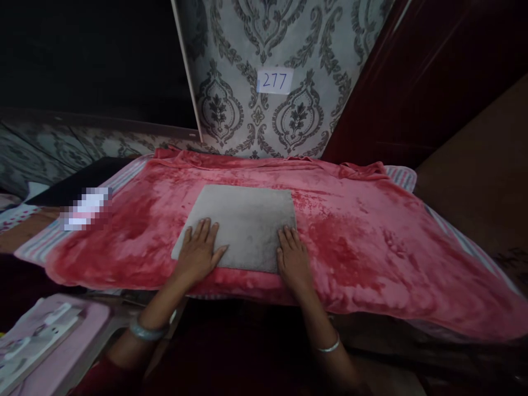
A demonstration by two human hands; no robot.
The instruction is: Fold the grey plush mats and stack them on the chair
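Across the middle of the red blanket, a grey cloth lies flat in front of you. Your hands are well apart, both unclenched, palms down. Your left hand presses near the cloth's left near corner, fingers spread and thumb pointing inward; your right hand has its fingers on the right near corner, while its palm reaches past the edge over the blanket. At your lower left, a pink plastic top, partly cut off by the frame, carries a white power strip. The grey cloth's near edge runs close to the blanket's front edge, which hangs toward you. You have a broad stretch of bare blanket to the right, another to the left and a strip beyond the cloth's far edge. The blanket's far side is rumpled, near the patterned wall. Striped fabric shows beneath it at both sides. A pixelated patch hides something at the left.
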